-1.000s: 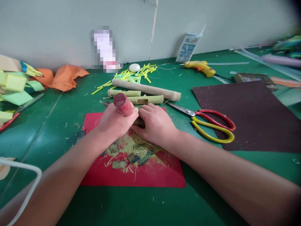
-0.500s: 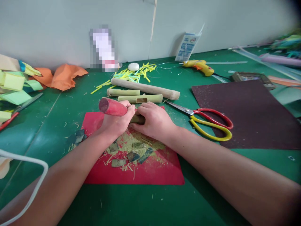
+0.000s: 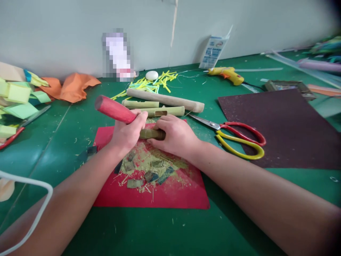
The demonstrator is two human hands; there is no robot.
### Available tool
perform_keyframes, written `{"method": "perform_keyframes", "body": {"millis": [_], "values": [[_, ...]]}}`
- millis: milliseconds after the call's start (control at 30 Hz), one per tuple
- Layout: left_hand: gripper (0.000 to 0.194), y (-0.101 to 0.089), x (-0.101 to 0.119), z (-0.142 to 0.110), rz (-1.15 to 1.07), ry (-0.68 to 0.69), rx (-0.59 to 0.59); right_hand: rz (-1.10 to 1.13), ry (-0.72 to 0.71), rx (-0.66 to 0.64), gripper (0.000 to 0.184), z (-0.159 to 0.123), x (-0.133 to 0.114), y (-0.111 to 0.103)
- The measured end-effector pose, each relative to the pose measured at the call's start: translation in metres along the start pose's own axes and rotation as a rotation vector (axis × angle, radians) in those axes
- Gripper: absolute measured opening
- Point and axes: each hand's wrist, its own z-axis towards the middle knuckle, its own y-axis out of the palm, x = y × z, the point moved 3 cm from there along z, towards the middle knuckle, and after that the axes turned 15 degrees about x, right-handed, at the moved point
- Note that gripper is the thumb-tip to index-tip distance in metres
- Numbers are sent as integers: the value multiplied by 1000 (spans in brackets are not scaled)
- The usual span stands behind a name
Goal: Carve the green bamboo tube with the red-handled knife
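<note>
The bamboo (image 3: 152, 134) lies crosswise over the far part of the mat (image 3: 170, 199), between the hands; it should handle as light, stiff and liable to roll, so hold it near one end. The right hand (image 3: 177, 133) has its fingers curled around the right end; the left hand's (image 3: 128, 132) fingers clench the red handle (image 3: 115, 109), its tip hidden.

under the person's right fingers (image 3: 162, 123), a smooth, bamboo-like tube (image 3: 150, 134); left of the left fingers (image 3: 141, 119), a matt red handle (image 3: 115, 109); beyond both, a dull wooden stick (image 3: 165, 100); to their right, metal-bladed scissors (image 3: 217, 126) with glossy grips.
</note>
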Motion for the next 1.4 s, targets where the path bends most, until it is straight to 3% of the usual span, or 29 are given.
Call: {"method": "perform_keyframes", "body": {"millis": [200, 500, 833, 1000, 1233, 1400], "values": [[46, 1, -1, -2, 5, 2, -85, -13, -8, -1, 22, -1, 1, 0], [37, 2, -4, 0, 34, 27, -98, -27, -17, 3, 22, 1, -1, 0], [33, 3, 8, -3, 327, 240, -156, -87, 5, 1, 23, 0, -4, -2], [31, 3, 7, 1, 316, 202, -149, -156, -69, 4, 20, -1, -9, -2], [30, 1, 5, 3, 375, 109, -137, -128, -34, 22, 20, -1, -10, 0], [27, 3, 8, 2, 366, 160, -194, -108, -33, 34, 17, -1, -7, 0]]}}
